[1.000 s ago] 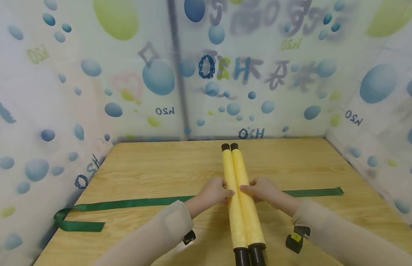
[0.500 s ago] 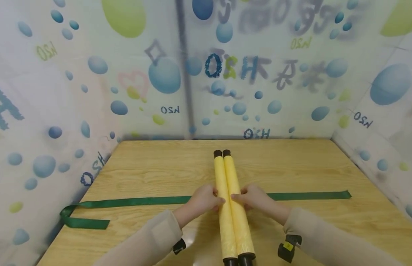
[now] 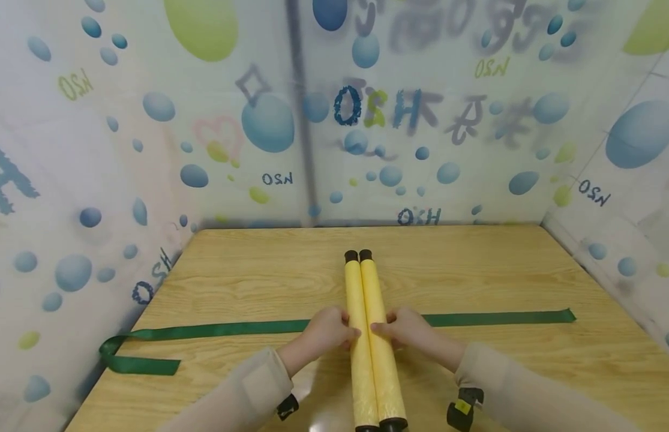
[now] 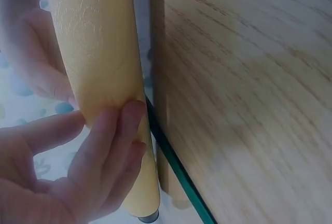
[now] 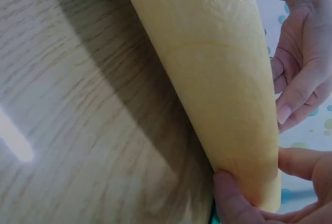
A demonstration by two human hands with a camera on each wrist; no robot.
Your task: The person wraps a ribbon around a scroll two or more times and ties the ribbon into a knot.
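Observation:
Two yellow rolled scrolls with dark end caps lie side by side, the left scroll (image 3: pixel 363 372) against the right scroll (image 3: pixel 385 372), pointing away from me. My left hand (image 3: pixel 327 330) grips the left scroll from its outer side, thumb on top and fingers underneath. On the other side my right hand (image 3: pixel 415 331) holds the right scroll the same way. A green ribbon (image 3: pixel 221 329) stretches crosswise beneath the scrolls. In the left wrist view my curled fingers (image 4: pixel 106 151) touch a scroll's underside. Whether the scrolls touch the table cannot be told.
The ribbon's left end folds back near the left edge of the wooden table (image 3: pixel 269 264); its right part runs out flat. A patterned curtain (image 3: pixel 231 120) with blue and green drops stands behind the table and on both sides.
Both hands have brought the pair of scrolls leftward and nearer to me across the ribbon. Their grip looks the same. The head view has shifted slightly.

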